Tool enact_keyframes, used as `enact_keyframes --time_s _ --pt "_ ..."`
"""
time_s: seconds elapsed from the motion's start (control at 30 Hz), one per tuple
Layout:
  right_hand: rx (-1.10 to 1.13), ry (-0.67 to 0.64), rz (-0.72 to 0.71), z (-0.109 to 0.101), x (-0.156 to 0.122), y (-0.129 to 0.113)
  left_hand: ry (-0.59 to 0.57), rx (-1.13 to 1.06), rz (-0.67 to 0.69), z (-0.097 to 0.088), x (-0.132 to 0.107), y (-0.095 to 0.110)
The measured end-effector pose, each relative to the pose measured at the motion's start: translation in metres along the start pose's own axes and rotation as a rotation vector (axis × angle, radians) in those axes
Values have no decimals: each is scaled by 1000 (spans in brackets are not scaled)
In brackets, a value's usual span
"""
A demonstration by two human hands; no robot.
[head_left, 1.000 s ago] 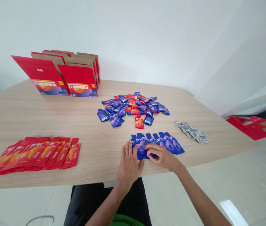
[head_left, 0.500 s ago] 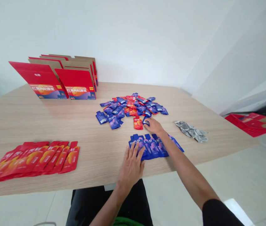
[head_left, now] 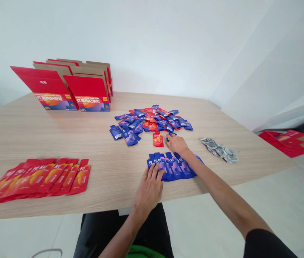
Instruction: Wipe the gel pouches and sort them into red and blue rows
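Observation:
My left hand (head_left: 150,184) lies with its fingers spread on the left end of a row of overlapping blue pouches (head_left: 177,170) near the table's front edge. Beyond that row, my right hand (head_left: 177,144) has its fingers curled over a small blue pouch (head_left: 171,135), which they mostly cover. Just left of those fingers lies a single red pouch (head_left: 158,140), face up. A mixed pile of red and blue pouches (head_left: 152,120) is spread behind it. My right forearm passes over the right end of the blue row.
A fanned row of red pouches (head_left: 44,177) lies at the front left. Several open red cartons (head_left: 87,89) stand at the back left. A crumpled grey-striped cloth or glove (head_left: 218,149) rests at the right. Beyond the right table edge is another red carton (head_left: 288,143).
My right hand has shifted slightly to the right with the blue pouch under its fingers turning. My left hand stays on the blue row. The view has moved a little.

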State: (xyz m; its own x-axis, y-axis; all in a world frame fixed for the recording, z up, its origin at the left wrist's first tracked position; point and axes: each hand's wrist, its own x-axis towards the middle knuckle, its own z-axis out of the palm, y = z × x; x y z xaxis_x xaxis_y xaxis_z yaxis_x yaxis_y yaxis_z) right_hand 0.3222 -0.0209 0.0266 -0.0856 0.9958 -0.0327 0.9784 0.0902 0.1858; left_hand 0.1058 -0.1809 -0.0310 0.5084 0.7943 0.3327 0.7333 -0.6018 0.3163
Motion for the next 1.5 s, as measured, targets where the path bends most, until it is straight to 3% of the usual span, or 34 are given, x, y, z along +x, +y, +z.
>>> enact_keyframes --time_s 0.17,0.47,0.67,0.83,0.9,1.07,1.27,1.5 --pt "12 3 -65 -2 -6 2 2 25 1 -3 0 2" --pt "133 158 64 -9 -25 26 2 11 -5 -2 0 1" --pt "860 467 199 1 -65 40 -13 -11 -5 -4 1 1" --pt "1191 549 368 20 -121 11 -11 -10 -5 -4 1 2" --pt "1162 595 379 29 -141 -6 -6 -3 -8 -3 1 2" --pt "776 614 378 44 -170 -39 4 21 11 -1 1 1" --pt "392 579 444 41 -185 -61 10 32 30 0 1 0" --pt "405 539 277 39 -191 -54 15 16 36 -1 1 -1"
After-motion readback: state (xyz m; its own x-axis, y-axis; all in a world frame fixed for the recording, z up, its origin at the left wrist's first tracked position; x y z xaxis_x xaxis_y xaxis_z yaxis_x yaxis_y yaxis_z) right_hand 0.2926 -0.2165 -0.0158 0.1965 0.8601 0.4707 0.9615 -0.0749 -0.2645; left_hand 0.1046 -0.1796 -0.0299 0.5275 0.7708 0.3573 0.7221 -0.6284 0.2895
